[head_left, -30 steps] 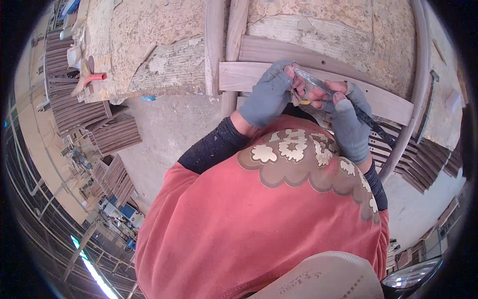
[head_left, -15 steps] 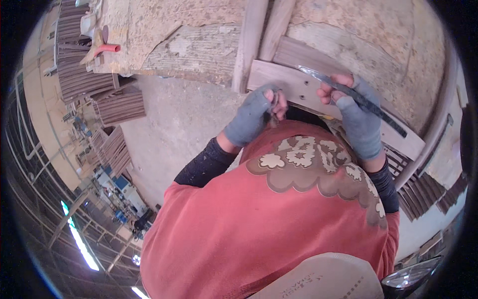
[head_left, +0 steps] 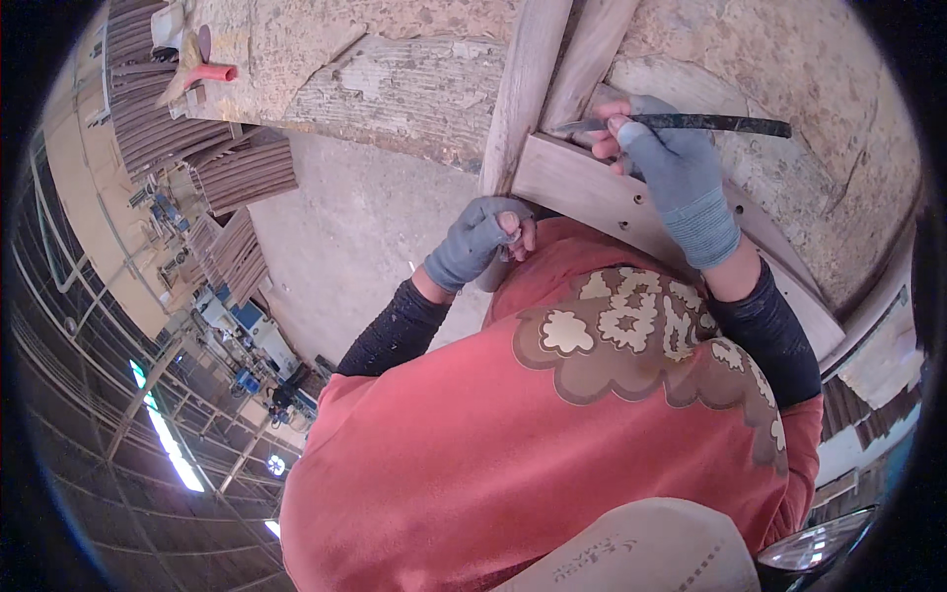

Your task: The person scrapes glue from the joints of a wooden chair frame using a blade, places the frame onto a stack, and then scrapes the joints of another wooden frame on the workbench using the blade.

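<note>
The right hand (head_left: 671, 163), clamped on the tool (head_left: 720, 122), has swung it from along the rail (head_left: 582, 183) to the post (head_left: 523, 94) end, seemingly shifting work there, while the left hand's (head_left: 476, 242) grip I cannot tell.

Surface (head_left: 424, 94): worn, stained top, rough bare-wood patches nr front edge. On it: greyish-brown wooden frame (head_left: 587, 187) w/ small holes in front rail, partly past edge; L end, red tubular thing (head_left: 212, 73).
</note>
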Available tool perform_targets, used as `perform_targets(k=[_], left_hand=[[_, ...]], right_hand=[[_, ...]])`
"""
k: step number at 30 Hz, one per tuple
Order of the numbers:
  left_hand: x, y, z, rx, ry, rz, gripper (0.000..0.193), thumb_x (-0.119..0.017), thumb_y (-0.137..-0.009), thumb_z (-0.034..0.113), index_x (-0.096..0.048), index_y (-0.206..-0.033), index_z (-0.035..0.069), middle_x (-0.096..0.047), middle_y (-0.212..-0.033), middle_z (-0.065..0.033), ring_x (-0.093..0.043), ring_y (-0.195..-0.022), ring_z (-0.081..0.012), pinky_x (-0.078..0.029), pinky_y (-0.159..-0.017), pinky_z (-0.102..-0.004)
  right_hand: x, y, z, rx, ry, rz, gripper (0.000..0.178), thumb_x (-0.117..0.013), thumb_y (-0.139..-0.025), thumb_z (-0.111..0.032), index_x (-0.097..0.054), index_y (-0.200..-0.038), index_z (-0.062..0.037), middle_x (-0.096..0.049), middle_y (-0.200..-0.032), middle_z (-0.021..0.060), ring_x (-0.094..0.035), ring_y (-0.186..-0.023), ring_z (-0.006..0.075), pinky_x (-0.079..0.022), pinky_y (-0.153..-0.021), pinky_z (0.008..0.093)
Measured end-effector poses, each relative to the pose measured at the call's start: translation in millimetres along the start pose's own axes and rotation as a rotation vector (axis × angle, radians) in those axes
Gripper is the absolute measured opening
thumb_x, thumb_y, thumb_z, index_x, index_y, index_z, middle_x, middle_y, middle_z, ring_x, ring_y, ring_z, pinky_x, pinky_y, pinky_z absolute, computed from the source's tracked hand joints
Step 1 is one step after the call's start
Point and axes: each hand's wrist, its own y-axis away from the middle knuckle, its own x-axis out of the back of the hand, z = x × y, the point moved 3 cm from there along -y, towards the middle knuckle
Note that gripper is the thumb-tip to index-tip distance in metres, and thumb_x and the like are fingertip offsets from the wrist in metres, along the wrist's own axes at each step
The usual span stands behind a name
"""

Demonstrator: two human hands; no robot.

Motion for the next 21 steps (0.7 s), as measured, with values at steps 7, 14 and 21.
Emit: perform_targets(k=[7, 14, 21], left_hand=[[-4, -2, 5, 0.021, -0.091, 0.054, 0.064, -0.05, -0.078, 0.064, -0.06, -0.065, 0.001, -0.058, -0.064, -0.007, -0.056, -0.058, -0.0138, -0.039, -0.051, -0.0221], [-1, -2, 2, 0.003, -0.026, -0.015, 0.044, -0.052, -0.082, 0.044, -0.06, -0.074, 0.002, -0.059, -0.069, -0.0045, -0.056, -0.061, -0.0119, -0.042, -0.055, -0.0223], [0, -1, -1, 0.009, -0.009, -0.001, 0.043, -0.052, -0.082, 0.043, -0.06, -0.073, 0.002, -0.059, -0.068, -0.0048, -0.056, -0.061, -0.0118, -0.042, -0.054, -0.022]], right_hand=[[-3, -9, 3, -0.072, 0.074, -0.033, 0.024, -0.049, -0.09, -0.019, -0.063, -0.105, -0.0066, -0.065, -0.082, 0.004, -0.06, -0.072, 0.007, -0.048, -0.058, 0.0196], [-5, -14, 6, 0.007, 0.074, -0.076, 0.023, -0.047, -0.089, -0.018, -0.063, -0.101, -0.0059, -0.063, -0.08, 0.0029, -0.059, -0.068, 0.0063, -0.046, -0.057, 0.0197], [-14, -9, -2, 0.067, 0.109, -0.055, 0.019, -0.051, -0.088, -0.015, -0.062, -0.097, -0.0037, -0.06, -0.075, 0.0033, -0.056, -0.064, 0.007, -0.045, -0.056, 0.0207]])
